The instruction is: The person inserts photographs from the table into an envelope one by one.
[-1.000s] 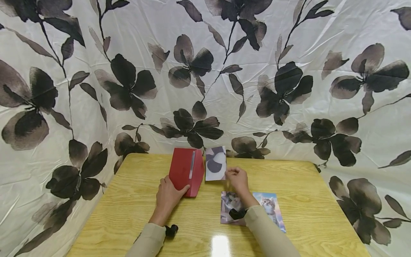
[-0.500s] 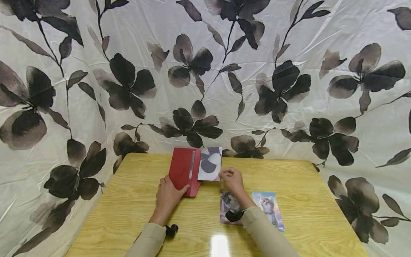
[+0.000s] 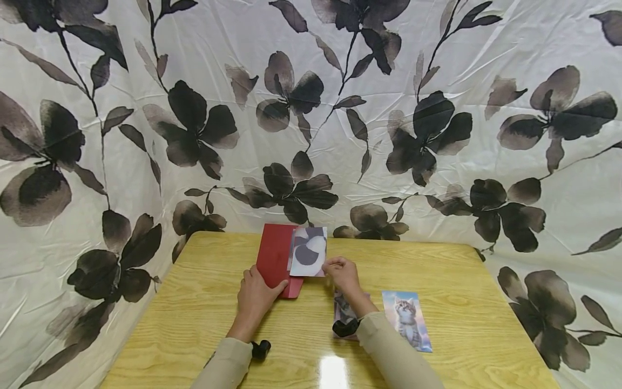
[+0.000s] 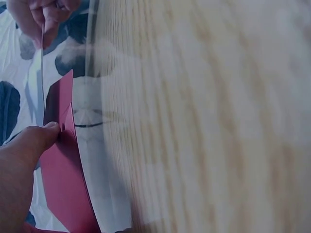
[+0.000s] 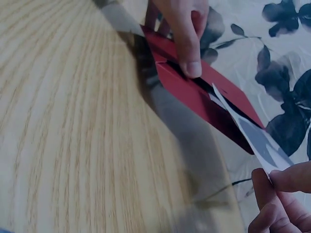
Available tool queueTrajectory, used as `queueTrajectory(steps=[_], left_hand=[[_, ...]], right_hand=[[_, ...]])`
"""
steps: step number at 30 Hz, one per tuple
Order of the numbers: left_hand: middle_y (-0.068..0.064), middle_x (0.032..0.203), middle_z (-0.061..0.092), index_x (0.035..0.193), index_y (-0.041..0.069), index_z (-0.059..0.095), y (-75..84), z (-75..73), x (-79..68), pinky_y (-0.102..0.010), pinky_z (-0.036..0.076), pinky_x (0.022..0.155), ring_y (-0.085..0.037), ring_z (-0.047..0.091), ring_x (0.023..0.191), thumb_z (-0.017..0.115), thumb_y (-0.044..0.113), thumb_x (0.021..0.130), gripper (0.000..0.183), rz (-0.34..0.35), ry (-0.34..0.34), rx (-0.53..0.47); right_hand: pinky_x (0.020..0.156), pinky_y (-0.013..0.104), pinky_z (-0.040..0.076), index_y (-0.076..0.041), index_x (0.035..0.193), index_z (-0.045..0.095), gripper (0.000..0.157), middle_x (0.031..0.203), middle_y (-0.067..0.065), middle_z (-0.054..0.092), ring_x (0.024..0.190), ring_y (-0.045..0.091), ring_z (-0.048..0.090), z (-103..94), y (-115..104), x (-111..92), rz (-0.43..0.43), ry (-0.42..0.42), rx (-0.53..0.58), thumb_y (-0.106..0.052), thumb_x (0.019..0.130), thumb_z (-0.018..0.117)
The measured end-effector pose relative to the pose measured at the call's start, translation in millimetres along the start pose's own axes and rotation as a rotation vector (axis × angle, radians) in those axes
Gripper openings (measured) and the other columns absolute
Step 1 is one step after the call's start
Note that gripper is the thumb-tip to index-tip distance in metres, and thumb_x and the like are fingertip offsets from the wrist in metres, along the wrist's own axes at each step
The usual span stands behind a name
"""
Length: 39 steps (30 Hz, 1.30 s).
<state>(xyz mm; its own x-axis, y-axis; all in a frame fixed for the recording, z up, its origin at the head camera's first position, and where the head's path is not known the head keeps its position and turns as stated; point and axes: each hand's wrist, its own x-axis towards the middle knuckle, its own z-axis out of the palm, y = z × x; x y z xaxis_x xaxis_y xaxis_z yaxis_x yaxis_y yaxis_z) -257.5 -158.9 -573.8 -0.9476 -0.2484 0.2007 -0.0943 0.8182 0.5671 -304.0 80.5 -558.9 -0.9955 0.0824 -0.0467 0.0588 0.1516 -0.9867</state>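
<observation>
My left hand (image 3: 257, 296) grips a red envelope (image 3: 273, 253) by its near end, the thumb laid over the front. The flap is folded out to the right, with a pale strip showing at the mouth. With thumb and fingertips, my right hand (image 3: 343, 274) pinches the lower right corner of a card (image 3: 309, 252) printed with grey and white petals. That card lies across the flap in the head view. In the right wrist view, the card's far edge (image 5: 218, 94) is right at the dark opening of the envelope (image 5: 194, 97), and both are tilted up from the table.
A kitten picture with a blue and pink background (image 3: 407, 320) lies on the wooden table (image 3: 194, 324) to the right. Another cat picture (image 3: 342, 310) lies partly under my right wrist. A floral cloth (image 3: 369, 135) hangs behind the table.
My right hand has moved left with the petal card, from beside the envelope to over its flap and mouth. My left hand and the envelope have stayed nearly still.
</observation>
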Motion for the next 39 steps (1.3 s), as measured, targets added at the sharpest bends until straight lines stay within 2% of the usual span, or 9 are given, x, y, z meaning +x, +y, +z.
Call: queueTrajectory(steps=[6,12,21,27,33,39], left_hand=[[-0.031,0.119,0.056,0.136,-0.015,0.046,0.4,-1.4,-0.5,-0.060,0.058,0.089,-0.048,0.063,0.105,0.089,0.053,0.083,0.097,-0.001,-0.002,-0.002],[-0.031,0.119,0.056,0.136,-0.014,0.046,1.2,-0.8,-0.9,-0.060,0.058,0.089,-0.047,0.063,0.105,0.089,0.053,0.083,0.095,-0.011,-0.009,-0.006],[-0.031,0.119,0.056,0.136,-0.014,0.047,1.5,-0.8,-0.7,-0.061,0.058,0.088,-0.049,0.064,0.105,0.089,0.055,0.082,0.097,-0.005,0.011,-0.004],[-0.031,0.120,0.056,0.137,-0.014,0.047,2.6,-0.4,-0.2,-0.060,0.058,0.089,-0.048,0.064,0.106,0.089,0.056,0.082,0.098,-0.009,0.020,-0.005],[-0.031,0.118,0.056,0.137,-0.015,0.047,4.4,-1.3,-1.7,-0.061,0.058,0.088,-0.048,0.064,0.105,0.089,0.055,0.082,0.098,-0.012,0.007,0.002],[-0.031,0.118,0.055,0.137,-0.015,0.046,5.9,-1.0,-2.0,-0.061,0.058,0.087,-0.048,0.064,0.105,0.089,0.056,0.082,0.099,-0.013,0.009,0.007]], right_hand=[[0.066,0.032,0.052,0.003,0.100,0.075,0.011,0.083,0.010,0.078,0.078,0.026,0.072,4.2,1,0,-0.013,-0.010,-0.004,-0.007,0.097,0.077],[0.063,0.028,0.049,0.004,0.100,0.075,0.012,0.084,0.014,0.078,0.071,0.016,0.068,7.2,5,2,-0.011,-0.005,-0.014,-0.007,0.096,0.077],[0.056,0.026,0.044,0.000,0.101,0.075,0.011,0.075,0.003,0.075,0.064,0.017,0.062,10.2,2,1,0.025,-0.011,-0.050,-0.010,0.098,0.077],[0.053,0.024,0.042,0.002,0.098,0.074,0.009,0.072,0.003,0.074,0.060,0.014,0.060,11.4,-1,0,-0.004,-0.001,-0.052,-0.006,0.096,0.077],[0.053,0.024,0.042,0.000,0.100,0.074,0.010,0.071,0.002,0.072,0.062,0.019,0.061,10.0,-3,-2,0.026,-0.008,-0.071,-0.008,0.095,0.077],[0.051,0.023,0.040,0.003,0.103,0.073,0.012,0.072,0.006,0.074,0.057,0.013,0.054,9.5,-4,-2,0.015,-0.017,-0.066,-0.007,0.095,0.076]])
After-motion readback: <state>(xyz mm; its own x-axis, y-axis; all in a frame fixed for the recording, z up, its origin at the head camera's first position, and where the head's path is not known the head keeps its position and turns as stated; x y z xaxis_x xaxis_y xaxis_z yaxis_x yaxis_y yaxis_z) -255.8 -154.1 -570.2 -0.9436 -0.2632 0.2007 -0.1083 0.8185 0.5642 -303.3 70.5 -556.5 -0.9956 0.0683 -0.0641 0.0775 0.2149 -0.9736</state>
